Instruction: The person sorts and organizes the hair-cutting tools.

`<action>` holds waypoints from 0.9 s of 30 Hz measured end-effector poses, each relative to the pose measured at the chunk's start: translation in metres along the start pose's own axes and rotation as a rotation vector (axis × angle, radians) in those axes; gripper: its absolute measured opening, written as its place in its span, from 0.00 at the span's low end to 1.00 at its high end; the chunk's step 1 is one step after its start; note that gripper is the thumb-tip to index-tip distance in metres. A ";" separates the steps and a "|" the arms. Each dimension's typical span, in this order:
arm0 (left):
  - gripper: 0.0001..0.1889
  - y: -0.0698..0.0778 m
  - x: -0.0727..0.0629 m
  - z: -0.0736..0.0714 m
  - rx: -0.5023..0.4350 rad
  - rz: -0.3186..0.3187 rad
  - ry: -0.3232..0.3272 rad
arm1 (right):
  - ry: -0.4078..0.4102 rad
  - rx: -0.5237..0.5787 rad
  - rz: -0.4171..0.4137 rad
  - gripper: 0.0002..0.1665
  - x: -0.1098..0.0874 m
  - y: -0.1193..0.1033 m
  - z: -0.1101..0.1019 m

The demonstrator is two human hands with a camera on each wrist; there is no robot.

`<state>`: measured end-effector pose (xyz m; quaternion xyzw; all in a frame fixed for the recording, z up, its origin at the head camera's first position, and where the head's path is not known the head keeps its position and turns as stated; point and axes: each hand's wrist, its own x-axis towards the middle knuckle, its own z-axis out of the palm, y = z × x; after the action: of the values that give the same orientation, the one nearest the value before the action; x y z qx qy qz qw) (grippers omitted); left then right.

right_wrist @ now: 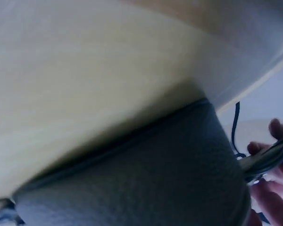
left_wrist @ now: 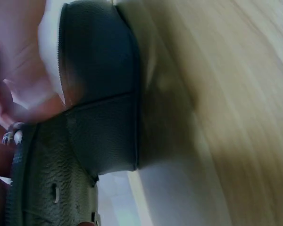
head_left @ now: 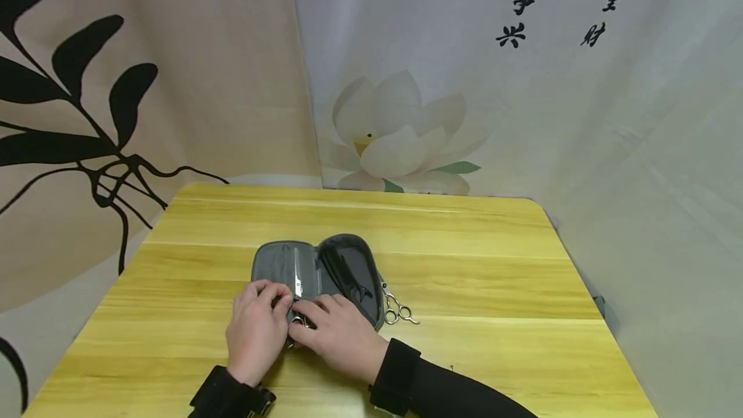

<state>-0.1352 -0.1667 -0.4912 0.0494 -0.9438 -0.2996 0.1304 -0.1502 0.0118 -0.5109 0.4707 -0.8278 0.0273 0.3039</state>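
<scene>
A grey zip case (head_left: 268, 262) lies unfolded on the table, its dark textured outside filling much of the right wrist view. The left hand (head_left: 258, 331) grips the case's near left edge with fingers curled over it. The right hand (head_left: 342, 334) pinches a pair of scissors (head_left: 299, 321) at the case's near side; metal finger rings show between its thumb and forefinger, while the blades are hidden. A pale, flat strip (head_left: 298, 273) sits in the left half of the case. In the right half rests a long black tool (head_left: 342, 276), its kind unclear.
Another pair of silver scissors (head_left: 397, 308) sticks out from beside the case's right edge, rings toward the right. The wooden table (head_left: 493, 263) extends around the case. Behind it hangs a printed curtain (head_left: 580, 115).
</scene>
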 end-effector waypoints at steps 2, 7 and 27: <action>0.05 0.000 0.000 0.000 -0.001 -0.008 -0.016 | 0.031 -0.026 -0.023 0.14 -0.001 -0.002 0.001; 0.05 0.001 0.000 -0.001 -0.008 -0.010 -0.019 | 0.130 -0.075 -0.003 0.11 -0.001 -0.010 0.003; 0.03 0.004 -0.005 0.002 -0.018 -0.014 0.011 | 0.125 -0.120 -0.069 0.18 0.005 -0.010 -0.018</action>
<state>-0.1315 -0.1618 -0.4919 0.0564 -0.9400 -0.3086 0.1339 -0.1352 0.0085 -0.4961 0.4771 -0.7908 -0.0034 0.3835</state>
